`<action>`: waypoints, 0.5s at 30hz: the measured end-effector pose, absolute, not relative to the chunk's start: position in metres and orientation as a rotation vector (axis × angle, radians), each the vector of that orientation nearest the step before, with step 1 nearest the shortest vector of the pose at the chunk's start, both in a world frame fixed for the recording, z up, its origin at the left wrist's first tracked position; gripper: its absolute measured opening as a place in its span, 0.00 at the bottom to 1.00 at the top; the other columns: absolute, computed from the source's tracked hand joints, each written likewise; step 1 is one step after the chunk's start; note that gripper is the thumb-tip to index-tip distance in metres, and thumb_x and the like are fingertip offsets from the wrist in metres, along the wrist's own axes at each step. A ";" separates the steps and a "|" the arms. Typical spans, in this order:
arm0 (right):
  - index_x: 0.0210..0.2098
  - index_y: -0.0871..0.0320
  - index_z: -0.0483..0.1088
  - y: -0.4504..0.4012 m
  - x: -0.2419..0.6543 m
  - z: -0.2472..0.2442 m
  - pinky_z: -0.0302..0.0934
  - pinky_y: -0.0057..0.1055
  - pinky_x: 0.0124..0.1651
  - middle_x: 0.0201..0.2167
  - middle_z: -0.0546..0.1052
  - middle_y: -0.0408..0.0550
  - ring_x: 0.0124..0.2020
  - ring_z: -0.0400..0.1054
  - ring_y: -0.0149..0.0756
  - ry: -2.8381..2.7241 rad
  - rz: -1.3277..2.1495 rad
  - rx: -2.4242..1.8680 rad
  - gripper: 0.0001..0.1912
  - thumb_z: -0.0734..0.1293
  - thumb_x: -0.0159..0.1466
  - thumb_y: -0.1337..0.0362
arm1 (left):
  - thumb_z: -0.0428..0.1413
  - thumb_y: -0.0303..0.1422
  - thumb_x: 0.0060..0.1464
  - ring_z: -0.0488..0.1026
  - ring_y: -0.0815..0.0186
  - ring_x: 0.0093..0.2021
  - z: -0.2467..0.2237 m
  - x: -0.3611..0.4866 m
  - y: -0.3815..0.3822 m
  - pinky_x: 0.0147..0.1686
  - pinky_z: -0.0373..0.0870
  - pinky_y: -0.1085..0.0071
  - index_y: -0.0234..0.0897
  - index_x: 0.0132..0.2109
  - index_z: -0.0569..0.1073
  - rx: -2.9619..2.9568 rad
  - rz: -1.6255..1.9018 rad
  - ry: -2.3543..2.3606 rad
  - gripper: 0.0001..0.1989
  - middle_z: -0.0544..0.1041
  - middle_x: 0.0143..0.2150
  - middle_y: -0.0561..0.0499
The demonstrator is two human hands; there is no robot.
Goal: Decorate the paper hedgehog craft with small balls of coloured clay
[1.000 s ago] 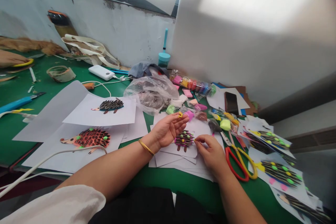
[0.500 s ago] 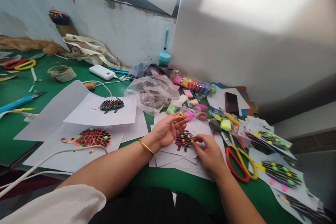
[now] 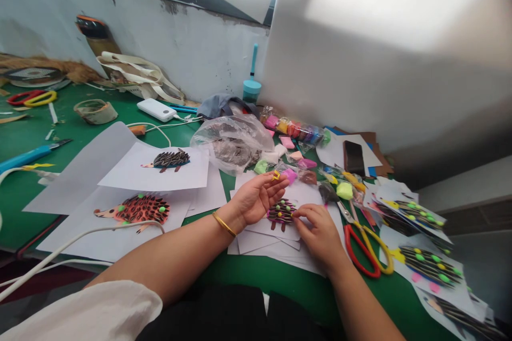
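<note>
My left hand [image 3: 258, 200] is held palm up above the papers, its fingers stretched out. A small yellow piece [image 3: 276, 175] sits at its fingers, apparently clay. Under and beside that hand lies a hedgehog picture [image 3: 281, 211] with dark seed-like spines on pink clay, brown legs and small green and yellow balls. My right hand [image 3: 318, 232] is at the picture's right edge, thumb and index finger pinched at a tiny yellow clay ball [image 3: 292, 214]. The fingertips partly hide that ball. Part of the hedgehog is behind my left hand.
Red-and-yellow scissors [image 3: 366, 248] lie right of my right hand. Finished hedgehog pictures [image 3: 430, 265] are stacked farther right, others [image 3: 172, 159] at left. Behind are bagged clay pieces [image 3: 344, 190], a plastic bag [image 3: 236, 144] and a phone [image 3: 353, 158]. A white cable [image 3: 80, 237] crosses the left side.
Both hands stay almost in place. The right fingertips remain at the hedgehog's right edge, with only a very slight shift; the view has moved a little.
</note>
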State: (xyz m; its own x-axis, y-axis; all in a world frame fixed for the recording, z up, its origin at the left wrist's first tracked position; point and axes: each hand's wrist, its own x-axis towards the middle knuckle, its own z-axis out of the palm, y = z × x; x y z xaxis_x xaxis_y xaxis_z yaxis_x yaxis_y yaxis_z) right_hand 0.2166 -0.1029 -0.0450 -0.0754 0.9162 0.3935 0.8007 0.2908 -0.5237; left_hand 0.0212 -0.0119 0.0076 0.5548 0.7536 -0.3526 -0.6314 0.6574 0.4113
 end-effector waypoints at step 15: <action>0.36 0.54 0.73 -0.106 0.218 -0.040 0.65 0.39 0.46 0.36 0.79 0.47 0.41 0.71 0.41 -1.784 0.296 -1.543 0.10 0.61 0.68 0.60 | 0.60 0.27 0.57 0.81 0.66 0.37 0.005 0.023 -0.015 0.37 0.74 0.74 0.34 0.38 0.74 0.348 0.760 0.624 0.02 0.82 0.38 0.47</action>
